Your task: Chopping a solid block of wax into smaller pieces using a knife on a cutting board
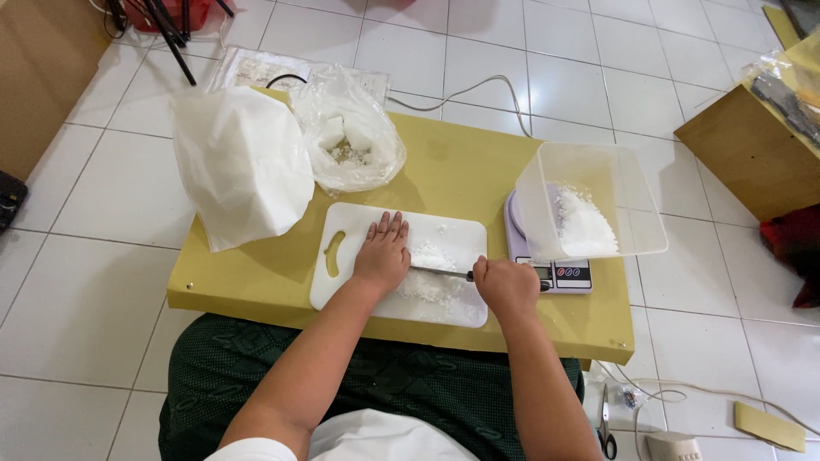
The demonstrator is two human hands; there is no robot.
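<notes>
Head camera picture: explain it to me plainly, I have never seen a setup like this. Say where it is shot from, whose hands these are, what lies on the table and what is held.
There is no machine here. One camera sits on a person's head and looks down at their own two bare hands.

They work at a low yellow table on a white tiled floor. On it lies a white plastic cutting board with white crumbly pieces. The left hand presses flat on the board over the blade. The right hand grips the handle of a small knife.

To the right, a clear plastic tub holding more white pieces stands on a small digital kitchen scale. Behind the board are a white bag and an open clear plastic bag of white chunks.
</notes>
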